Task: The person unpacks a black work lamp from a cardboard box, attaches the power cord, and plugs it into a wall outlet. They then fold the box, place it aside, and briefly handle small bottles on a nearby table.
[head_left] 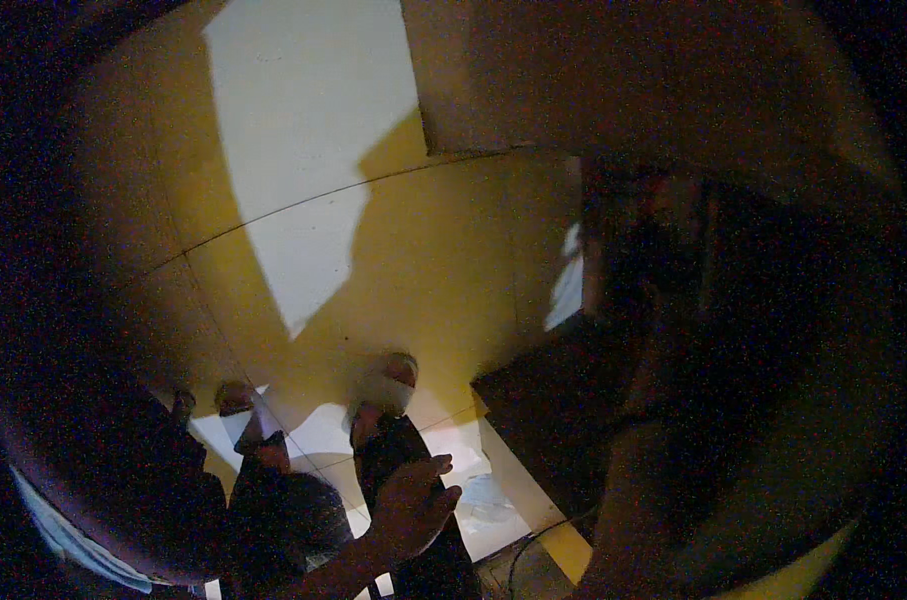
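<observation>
My left hand (413, 508) hangs low in front of my dark trouser leg (398, 455). Its fingers are loosely bent with a gap between the tips, and I see nothing in them. On the right, my other forearm (628, 490) stretches up from the lower edge into deep shadow. It ends at my right hand (655, 300), near a dark recess (648, 235) that looks like an open compartment. Darkness hides those fingers and anything they may hold.
Sunlit patches (313, 110) and shadow cross the tiled floor (433, 250). My sandalled foot (398, 372) stands on it. A large brown panel (623, 80) fills the upper right. A dark flat surface (543, 400) lies below the recess, with a thin cable (523, 550) near the bottom.
</observation>
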The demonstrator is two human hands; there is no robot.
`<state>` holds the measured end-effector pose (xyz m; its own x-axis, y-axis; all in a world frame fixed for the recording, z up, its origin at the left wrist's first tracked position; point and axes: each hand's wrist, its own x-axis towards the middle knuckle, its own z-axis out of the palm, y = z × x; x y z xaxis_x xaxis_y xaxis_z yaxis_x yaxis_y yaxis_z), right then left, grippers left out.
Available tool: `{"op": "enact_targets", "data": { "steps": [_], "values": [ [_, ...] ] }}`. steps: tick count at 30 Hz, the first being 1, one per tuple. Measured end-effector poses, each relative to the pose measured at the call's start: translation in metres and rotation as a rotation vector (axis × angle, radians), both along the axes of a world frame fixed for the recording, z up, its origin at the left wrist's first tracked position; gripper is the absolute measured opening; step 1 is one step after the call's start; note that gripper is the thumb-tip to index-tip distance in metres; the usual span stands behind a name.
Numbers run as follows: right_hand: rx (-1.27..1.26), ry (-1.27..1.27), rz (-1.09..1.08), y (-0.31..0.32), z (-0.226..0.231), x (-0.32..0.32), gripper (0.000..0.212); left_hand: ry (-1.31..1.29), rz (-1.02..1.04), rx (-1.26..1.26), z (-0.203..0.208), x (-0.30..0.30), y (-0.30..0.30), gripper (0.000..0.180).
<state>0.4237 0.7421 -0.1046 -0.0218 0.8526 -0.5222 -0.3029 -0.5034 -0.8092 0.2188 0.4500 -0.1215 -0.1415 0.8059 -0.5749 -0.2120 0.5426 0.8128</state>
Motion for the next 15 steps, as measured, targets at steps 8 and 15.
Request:
{"op": "enact_targets", "data": {
  "steps": [8,15],
  "values": [
    [0.029,-0.089,0.006,0.022,0.022,0.002,0.054,-0.03,0.122,0.04,0.005,-0.004,-0.016,0.038],
    [0.005,-0.144,-0.011,0.003,0.028,0.011,0.054,-0.156,0.077,-0.051,0.004,-0.011,-0.02,0.038]
  ]
}}
